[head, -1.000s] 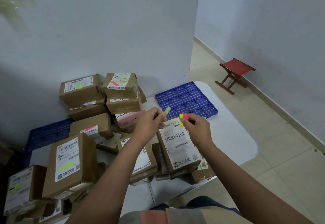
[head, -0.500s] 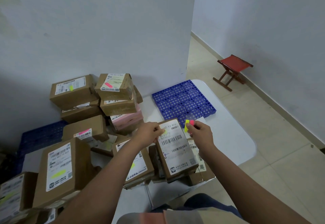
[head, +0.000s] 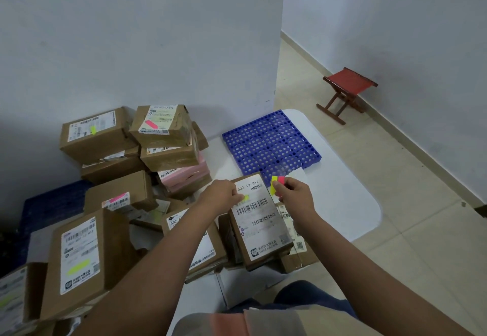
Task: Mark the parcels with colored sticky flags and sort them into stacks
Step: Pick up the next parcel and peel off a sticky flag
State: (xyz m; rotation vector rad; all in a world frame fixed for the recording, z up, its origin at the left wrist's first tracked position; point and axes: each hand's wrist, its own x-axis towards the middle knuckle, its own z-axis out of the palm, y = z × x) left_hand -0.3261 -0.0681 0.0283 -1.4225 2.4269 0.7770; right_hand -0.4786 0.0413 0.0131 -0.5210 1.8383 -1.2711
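Left hand (head: 224, 196) presses a yellow flag (head: 245, 198) onto a parcel (head: 259, 221); right hand (head: 295, 196) pinches a flag pad (head: 277, 185).

The parcel is a brown cardboard box with one white barcode label, lying tilted atop other boxes at the table's (head: 342, 204) near edge. The left fingertips are curled down on the flag, holding it against the label. The right thumb and fingers nip the small pad, two colours showing, yellow and pink, just right of the parcel's far corner. About a dozen cardboard boxes crowd the left side, plus one pink box (head: 184, 177); at least three carry yellow flags and two carry pink. One blue perforated plastic tray (head: 271, 143) lies flat beyond the hands. One red folding stool (head: 347, 93) with wooden legs stands on the tiled floor.
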